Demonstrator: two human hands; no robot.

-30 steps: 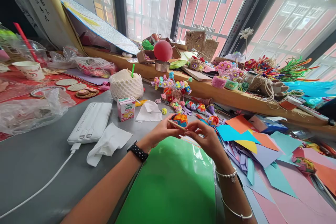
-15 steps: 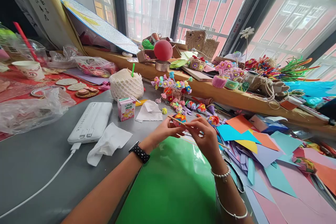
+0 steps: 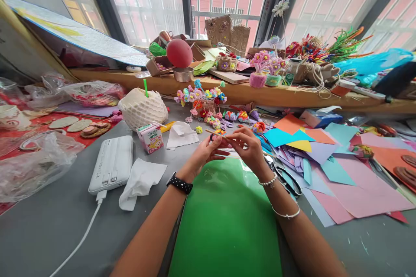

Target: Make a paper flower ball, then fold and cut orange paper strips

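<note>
Both hands meet above the top edge of a glossy green board [image 3: 227, 220]. Between them is a thin wooden stick [image 3: 209, 131], lying nearly level. My left hand [image 3: 205, 152] is closed, pinching the stick between thumb and fingers. A small dark bit shows at those fingertips, too small to name. My right hand [image 3: 249, 147] is closed too, its fingertips on the stick's other end. Just beyond the fingers lie folded multicoloured paper flowers [image 3: 242, 116]. Black-handled scissors [image 3: 287, 179] rest by my right wrist, partly hidden.
Coloured paper sheets [image 3: 367, 190] and strips spread on the right. To the left are a white power bank [image 3: 112, 164] with a cable, a crumpled tissue [image 3: 143, 181], a small drink carton [image 3: 150, 138] and a netted coconut [image 3: 143, 108]. Crafts crowd the wooden sill [image 3: 234, 91].
The view has turned right and tilted down, so the things on the table appear shifted left. Both hands still hold the stick, drawn slightly closer together, with a dark bit now showing at the left fingertips.
</note>
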